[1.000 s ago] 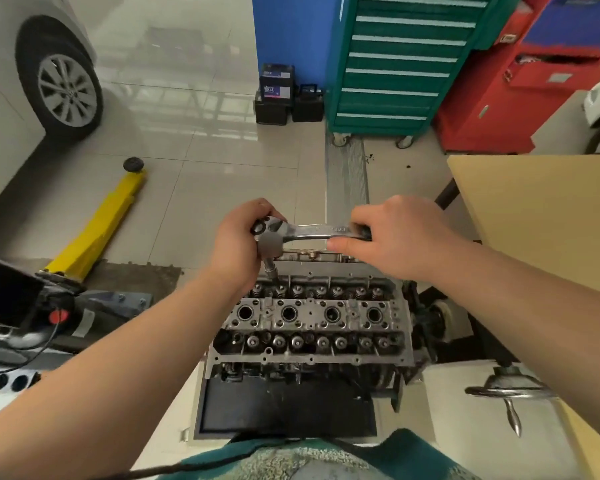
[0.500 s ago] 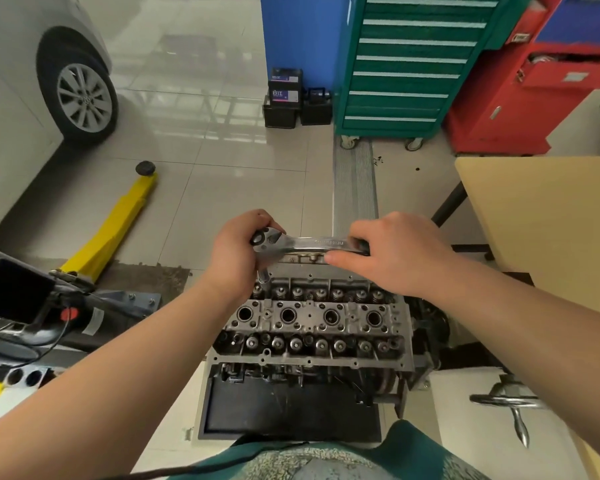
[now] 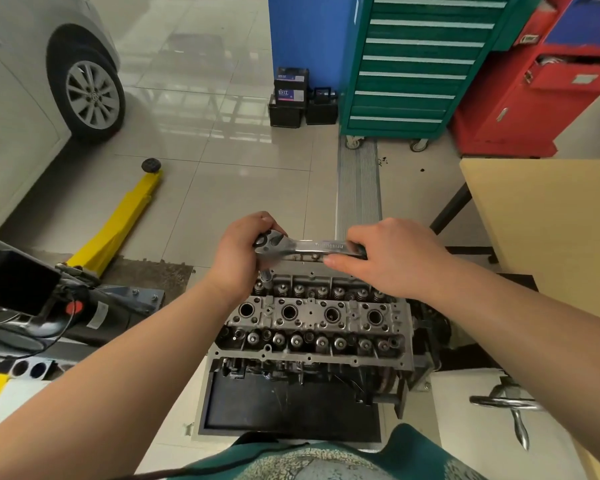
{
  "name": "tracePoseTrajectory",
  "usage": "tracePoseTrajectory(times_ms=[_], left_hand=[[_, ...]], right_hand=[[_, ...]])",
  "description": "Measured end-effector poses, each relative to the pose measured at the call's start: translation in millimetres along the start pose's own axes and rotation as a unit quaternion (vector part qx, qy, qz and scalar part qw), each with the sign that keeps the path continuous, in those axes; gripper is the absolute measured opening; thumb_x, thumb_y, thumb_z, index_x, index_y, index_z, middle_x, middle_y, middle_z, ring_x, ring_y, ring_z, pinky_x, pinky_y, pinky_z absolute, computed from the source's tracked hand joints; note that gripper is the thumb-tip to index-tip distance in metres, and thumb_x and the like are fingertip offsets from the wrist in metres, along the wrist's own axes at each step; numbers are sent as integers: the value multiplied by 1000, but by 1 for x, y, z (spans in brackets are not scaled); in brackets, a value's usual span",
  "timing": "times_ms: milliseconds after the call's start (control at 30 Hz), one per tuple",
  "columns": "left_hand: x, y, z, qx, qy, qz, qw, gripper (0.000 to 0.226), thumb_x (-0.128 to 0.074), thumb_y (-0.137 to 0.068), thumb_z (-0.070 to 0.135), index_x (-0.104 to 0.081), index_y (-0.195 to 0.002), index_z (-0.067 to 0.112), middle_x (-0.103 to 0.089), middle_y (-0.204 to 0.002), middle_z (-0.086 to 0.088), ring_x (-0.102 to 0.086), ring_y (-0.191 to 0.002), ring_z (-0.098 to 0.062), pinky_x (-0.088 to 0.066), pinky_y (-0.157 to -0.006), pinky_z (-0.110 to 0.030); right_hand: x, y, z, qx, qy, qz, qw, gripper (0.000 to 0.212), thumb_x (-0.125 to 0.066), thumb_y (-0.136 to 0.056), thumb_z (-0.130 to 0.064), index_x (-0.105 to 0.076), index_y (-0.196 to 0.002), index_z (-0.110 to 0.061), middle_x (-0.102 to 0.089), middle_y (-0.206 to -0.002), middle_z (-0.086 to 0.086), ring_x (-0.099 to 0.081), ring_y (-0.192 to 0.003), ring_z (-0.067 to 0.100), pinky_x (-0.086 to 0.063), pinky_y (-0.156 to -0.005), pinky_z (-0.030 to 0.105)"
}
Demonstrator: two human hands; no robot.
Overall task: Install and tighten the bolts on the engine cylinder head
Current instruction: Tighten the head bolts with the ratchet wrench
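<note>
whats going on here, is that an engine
Yes. A person is working a ratchet wrench on the far left corner of an engine cylinder head. The left hand grips the wrench's head over the socket, and the right hand holds the handle.

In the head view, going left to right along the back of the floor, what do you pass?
Car wheel → batteries → green drawer cabinet → red cabinet.
</note>
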State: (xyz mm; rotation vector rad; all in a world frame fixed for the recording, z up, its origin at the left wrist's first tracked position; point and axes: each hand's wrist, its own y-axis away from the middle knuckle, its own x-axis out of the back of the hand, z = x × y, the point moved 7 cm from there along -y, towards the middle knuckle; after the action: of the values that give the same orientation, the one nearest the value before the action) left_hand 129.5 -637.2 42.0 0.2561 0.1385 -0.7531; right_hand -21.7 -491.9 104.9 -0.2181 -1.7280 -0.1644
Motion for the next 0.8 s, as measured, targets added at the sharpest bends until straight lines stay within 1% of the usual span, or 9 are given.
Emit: tracePoseTrajectory(times_ms=[100, 200, 333, 400, 500, 600, 700, 767, 800], left_hand=[[2, 4, -5, -25, -32, 0, 999, 31, -49, -91, 26, -66, -71, 9, -62, -68, -9, -52, -64, -28, -38, -57, -37], [-1, 3, -3, -23, -31, -13, 999, 32, -50, -90, 27, -66, -71, 7, -63, -66, -9, -57, -60, -21, -45, -52, -28], [-8, 3, -1, -12, -19, -79, 997, 30, -52, -87, 25, -67, -70, 5, -60, -61, -6, -54, -52, -15, -43, -50, -25], [-6, 4, -1, -13, -13, -81, 997, 30, -58, -82, 31, -68, -69, 6, -59, -63, -6, -54, -55, -16, -42, -51, -25], [2, 9, -6, -24, 12, -50, 998, 29, -59, -81, 36, -66, -70, 10, -58, -64, -6, -48, -56, -21, -36, -54, -32], [7, 17, -13, -46, 46, -17, 998, 26, -52, -92, 33, -60, -75, 15, -55, -60, -4, -39, -50, -22, -22, -56, -45], [10, 25, -15, -66, 39, 63, 995, 28, -47, -97, 34, -57, -73, 21, -52, -66, -8, -41, -51, -22, -28, -56, -42], [10, 28, -14, -80, 28, 99, 992, 28, -48, -96, 37, -54, -73, 21, -51, -66, -8, -42, -51, -23, -31, -53, -39], [10, 27, -14, -82, 28, 109, 990, 29, -49, -95, 38, -54, -73, 20, -52, -65, -7, -43, -52, -23, -31, -52, -37]], right_hand=[[-6, 14, -6, -24, -4, -36, 999, 62, -25, -85, -90, -48, -73, -34, -55, -60, -12, -53, -54, 5, -42, -50, 27], [-10, 32, -18, -37, 4, -59, 998, 50, -32, -94, -79, -45, -78, -34, -55, -65, -11, -53, -58, 5, -43, -50, 28], [-12, 52, -32, -40, -14, -81, 996, 28, -42, -103, -59, -39, -89, -36, -53, -71, -10, -53, -61, 5, -47, -53, 28], [-11, 55, -37, -31, -26, -105, 994, 24, -44, -104, -54, -37, -91, -36, -53, -72, -10, -53, -61, 5, -51, -54, 30], [-6, 35, -31, -10, 1, -128, 992, 20, -46, -105, -51, -44, -94, -35, -55, -76, -10, -57, -65, 7, -57, -63, 32], [7, -7, -20, 38, 47, -75, 995, 19, -45, -102, -50, -57, -108, -36, -56, -86, -15, -59, -85, 11, -50, -85, 34], [17, -42, -17, 80, 79, -51, 992, 20, -51, -102, -46, -60, -119, -40, -59, -96, -14, -55, -99, 16, -44, -94, 40], [19, -51, -16, 85, 83, -64, 991, 23, -54, -103, -46, -60, -124, -41, -62, -99, -11, -57, -101, 19, -46, -98, 46], [20, -51, -16, 85, 81, -72, 991, 20, -54, -103, -46, -60, -122, -42, -61, -96, -11, -58, -97, 19, -49, -95, 47]])
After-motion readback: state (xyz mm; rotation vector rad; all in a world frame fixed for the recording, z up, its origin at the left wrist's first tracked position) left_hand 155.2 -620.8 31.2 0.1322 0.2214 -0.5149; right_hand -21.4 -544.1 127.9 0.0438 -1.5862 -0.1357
